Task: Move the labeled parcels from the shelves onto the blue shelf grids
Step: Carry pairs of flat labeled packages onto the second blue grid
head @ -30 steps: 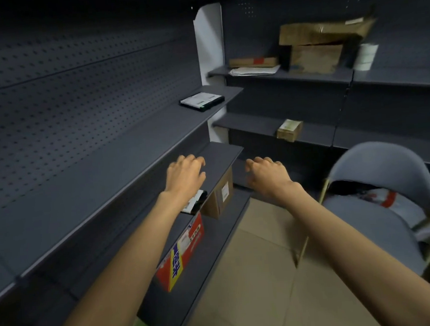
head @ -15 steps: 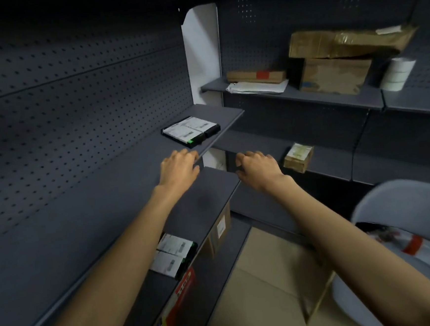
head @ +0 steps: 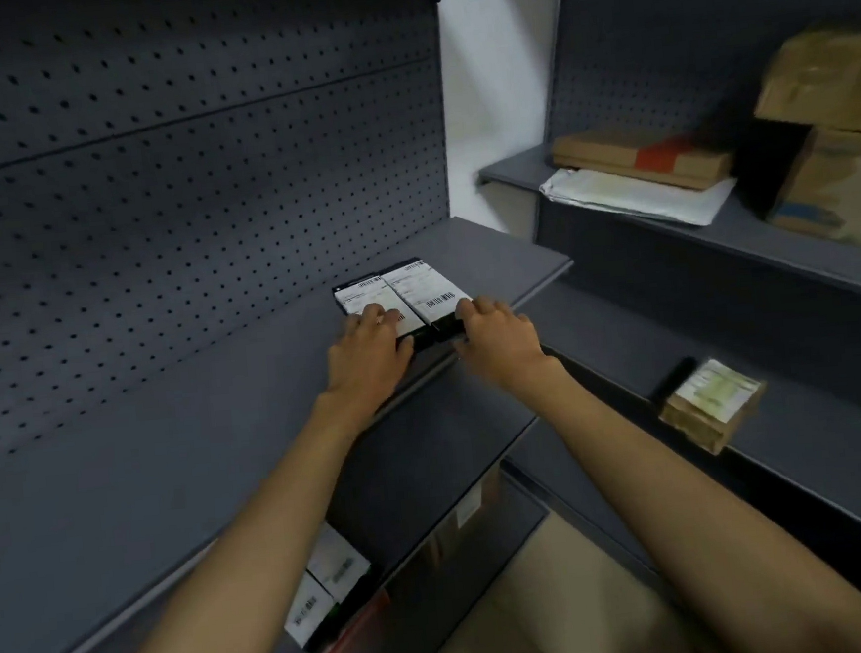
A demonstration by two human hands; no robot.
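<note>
**Inspector:** Location of the labeled parcel (head: 405, 294)?

**Clerk:** Lying flat on the grey shelf (head: 506, 263), close to its front edge. Two white barcode labels face up (black wrapping shows at the rim).

**Inspector:** Left hand (head: 369, 354)?

**Clerk:** Fingers together, lightly bent, resting on the left label. The thumb sits against the parcel's near edge. Whether it has a grip, I cannot tell.

**Inspector:** Right hand (head: 496, 331)?

**Clerk:** Fingers curled over the near right corner, thumb low at the front edge, pinching it.

**Inspector:** Surroundings?

**Clerk:** The pegboard panel (head: 201, 189) stands behind. A second labelled pack (head: 330, 581) lies on the shelf below, beside the left forearm. On the right-hand unit, a flat carton (head: 636, 158) rests on a white mailer (head: 635, 199). A small brown box (head: 710, 404) sits one shelf lower, well apart from both hands.
</note>
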